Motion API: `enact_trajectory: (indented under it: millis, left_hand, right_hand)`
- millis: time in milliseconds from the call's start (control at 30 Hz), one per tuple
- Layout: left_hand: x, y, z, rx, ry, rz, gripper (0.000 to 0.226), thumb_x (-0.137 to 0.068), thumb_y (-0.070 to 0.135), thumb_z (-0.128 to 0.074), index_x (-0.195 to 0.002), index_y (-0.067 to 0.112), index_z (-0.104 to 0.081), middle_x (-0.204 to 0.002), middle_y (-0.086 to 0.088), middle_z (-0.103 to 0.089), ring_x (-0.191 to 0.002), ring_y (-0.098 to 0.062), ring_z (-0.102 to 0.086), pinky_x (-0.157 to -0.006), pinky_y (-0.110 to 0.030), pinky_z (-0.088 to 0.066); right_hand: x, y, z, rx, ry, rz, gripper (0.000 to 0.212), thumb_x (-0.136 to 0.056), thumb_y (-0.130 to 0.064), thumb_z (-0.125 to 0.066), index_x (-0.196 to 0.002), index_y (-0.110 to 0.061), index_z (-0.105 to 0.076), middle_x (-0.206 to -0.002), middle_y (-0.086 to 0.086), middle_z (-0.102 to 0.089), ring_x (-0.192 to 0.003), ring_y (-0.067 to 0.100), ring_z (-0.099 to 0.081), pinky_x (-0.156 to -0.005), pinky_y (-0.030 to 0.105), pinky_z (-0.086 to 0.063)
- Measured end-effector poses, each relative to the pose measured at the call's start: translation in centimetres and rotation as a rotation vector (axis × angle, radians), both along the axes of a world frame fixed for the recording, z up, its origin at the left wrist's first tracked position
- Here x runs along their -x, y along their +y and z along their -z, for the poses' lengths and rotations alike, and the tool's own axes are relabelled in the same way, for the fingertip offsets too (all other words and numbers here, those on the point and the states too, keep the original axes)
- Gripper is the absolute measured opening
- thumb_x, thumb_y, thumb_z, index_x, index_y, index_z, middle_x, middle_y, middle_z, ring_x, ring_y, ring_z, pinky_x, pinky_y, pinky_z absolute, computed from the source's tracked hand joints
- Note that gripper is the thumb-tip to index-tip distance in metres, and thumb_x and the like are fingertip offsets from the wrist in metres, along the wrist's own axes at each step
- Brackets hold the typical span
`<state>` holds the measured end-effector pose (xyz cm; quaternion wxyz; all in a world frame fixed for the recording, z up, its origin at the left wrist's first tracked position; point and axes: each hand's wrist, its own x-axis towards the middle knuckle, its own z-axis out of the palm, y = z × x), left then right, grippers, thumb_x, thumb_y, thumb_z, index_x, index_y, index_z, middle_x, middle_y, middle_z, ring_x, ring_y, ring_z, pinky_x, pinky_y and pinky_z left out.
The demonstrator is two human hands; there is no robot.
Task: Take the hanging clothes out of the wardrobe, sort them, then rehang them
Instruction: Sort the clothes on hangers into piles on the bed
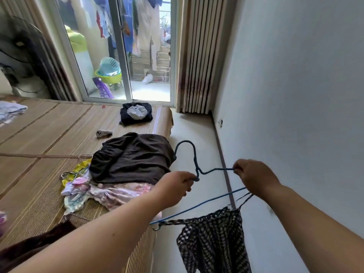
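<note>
I'm standing at the edge of a bed covered with a woven straw mat (43, 133), beside a narrow strip of pale floor (197, 134) that runs along a grey-white wall (295, 95). Ahead, a sliding glass door (120, 56) looks onto a balcony hung with laundry, and a striped curtain (197, 56) is bunched at its right. A dark fan (19, 42) stands at the far left.

On the mat a brown garment (132, 158) lies over a heap of floral clothes (110, 194), with a folded dark piece (136, 113) further off near the door.

I hold a blue wire hanger (195, 160) out over the floor strip, just off the bed's edge. Its hook points away from me, toward the door. Its long bar slants from low on my left to higher on my right.

My hands are apart, both closed on the wire. My left hand (175, 189) grips at the base of the neck, and my right hand (254, 176) pinches the shoulder wire. A black-and-white checked garment (214, 239) dangles below by thin straps (one is looped at the hanger's low left tip, while the other runs up toward my right hand).
</note>
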<state>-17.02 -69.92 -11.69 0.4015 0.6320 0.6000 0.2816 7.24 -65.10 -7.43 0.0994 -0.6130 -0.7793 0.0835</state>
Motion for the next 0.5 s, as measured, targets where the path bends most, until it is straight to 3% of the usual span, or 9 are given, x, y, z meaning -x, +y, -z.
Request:
enact_trajectory:
  millis: [100, 233, 367, 500]
  left_hand:
    - [2.9, 4.4, 1.7, 0.054, -0.020, -0.076, 0.020, -0.094, 0.016, -0.051, -0.096, 0.027, -0.068, -0.075, 0.001, -0.062, -0.063, -0.013, -0.054, -0.063, -0.026, -0.048]
    - [7.7, 9.4, 2.8, 0.098, -0.005, -0.154, 0.022, -0.095, 0.014, -0.051, -0.105, 0.020, -0.069, -0.069, 0.007, -0.060, -0.053, 0.001, -0.050, -0.058, -0.017, -0.044]
    - [12.6, 12.7, 2.8, 0.128, -0.023, -0.295, 0.020, -0.094, 0.011, -0.052, -0.103, 0.021, -0.067, -0.063, 0.008, -0.055, -0.058, -0.008, -0.049, -0.062, -0.022, -0.043]
    - [16.4, 15.6, 3.7, 0.157, -0.047, -0.434, 0.018, -0.095, 0.014, -0.051, -0.100, 0.022, -0.066, -0.063, 0.006, -0.055, -0.057, -0.007, -0.048, -0.060, -0.023, -0.041]
  right_hand:
    - [3.4, 6.1, 2.0, 0.034, 0.004, -0.074, 0.018, -0.096, -0.027, -0.047, -0.102, -0.022, -0.063, -0.099, 0.001, -0.065, -0.086, 0.019, -0.056, -0.073, 0.029, -0.043]
    - [9.2, 14.5, 3.4, 0.072, -0.027, -0.213, 0.018, -0.096, -0.029, -0.048, -0.101, -0.023, -0.064, -0.099, 0.001, -0.065, -0.089, 0.020, -0.057, -0.073, 0.030, -0.045]
    - [15.5, 20.8, 4.2, 0.079, -0.042, -0.342, 0.017, -0.096, -0.028, -0.048, -0.100, -0.025, -0.064, -0.096, 0.000, -0.066, -0.082, 0.019, -0.055, -0.066, 0.028, -0.041]
    - [21.5, 27.0, 4.8, 0.126, -0.075, -0.463, 0.016, -0.094, -0.030, -0.049, -0.098, -0.029, -0.064, -0.093, 0.000, -0.065, -0.076, 0.018, -0.051, -0.069, 0.029, -0.047]
